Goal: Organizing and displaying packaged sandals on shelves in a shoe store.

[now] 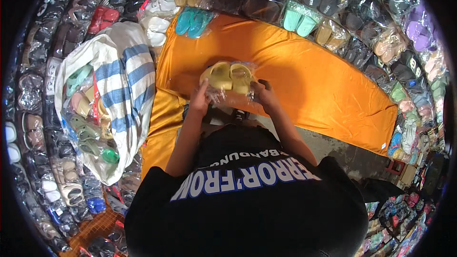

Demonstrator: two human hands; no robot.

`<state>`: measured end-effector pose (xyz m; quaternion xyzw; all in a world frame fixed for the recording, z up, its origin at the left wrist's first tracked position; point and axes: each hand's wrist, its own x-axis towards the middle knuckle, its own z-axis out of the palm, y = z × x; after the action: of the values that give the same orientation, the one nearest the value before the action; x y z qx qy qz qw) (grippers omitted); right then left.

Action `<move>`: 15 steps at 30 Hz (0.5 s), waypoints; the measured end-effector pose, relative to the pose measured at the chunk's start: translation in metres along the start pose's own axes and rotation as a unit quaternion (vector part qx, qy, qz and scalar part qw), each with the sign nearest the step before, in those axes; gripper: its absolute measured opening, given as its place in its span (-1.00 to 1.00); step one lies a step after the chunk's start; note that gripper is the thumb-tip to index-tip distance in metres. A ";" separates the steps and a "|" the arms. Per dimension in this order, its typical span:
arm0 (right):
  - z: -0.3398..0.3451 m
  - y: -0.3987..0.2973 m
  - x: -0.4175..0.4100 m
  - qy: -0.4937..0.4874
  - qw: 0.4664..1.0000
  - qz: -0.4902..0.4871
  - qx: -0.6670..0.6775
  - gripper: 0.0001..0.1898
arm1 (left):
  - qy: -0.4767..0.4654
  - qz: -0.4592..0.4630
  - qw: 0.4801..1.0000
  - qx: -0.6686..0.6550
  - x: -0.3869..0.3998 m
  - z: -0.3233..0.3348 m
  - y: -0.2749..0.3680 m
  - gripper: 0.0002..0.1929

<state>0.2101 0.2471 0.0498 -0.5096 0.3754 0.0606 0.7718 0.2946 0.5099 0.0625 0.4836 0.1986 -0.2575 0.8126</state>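
Observation:
A pair of olive-yellow sandals point(230, 75) in a clear plastic bag is held up between my two hands, above the near edge of an orange cloth point(321, 78). My left hand point(200, 96) grips the bag's left side, thumb raised along it. On the other side my right hand point(263, 92) has hold of the right edge near the sandal. Loose crinkled plastic hangs below the pair. Teal bagged sandals point(194, 22) lie at the cloth's far left corner.
Left of me stands a white woven sack point(130, 78) with blue stripes, holding several bagged sandals and clogs. Rows of plastic-wrapped footwear curve around both sides and the back, including mint slides point(301, 19) and purple sandals point(421, 30). Concrete floor point(321, 135) shows before me.

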 end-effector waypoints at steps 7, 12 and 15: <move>-0.007 -0.050 0.005 -0.078 0.996 -0.019 0.032 -0.28 | -0.035 -0.009 0.999 0.019 -0.003 0.035 0.034 -0.86; -0.016 -0.067 0.021 -0.047 0.988 -0.053 0.139 -0.36 | -0.043 0.116 0.992 0.022 0.009 0.033 0.045 -0.83; -0.022 -0.070 0.036 -0.092 0.991 -0.066 0.073 -0.43 | -0.120 0.140 0.980 0.075 0.020 0.022 0.043 -0.72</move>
<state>0.2579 0.1852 0.0741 -0.4672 0.2717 0.0290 0.8408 0.3383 0.5027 0.0908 0.5318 0.0100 -0.2113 0.8201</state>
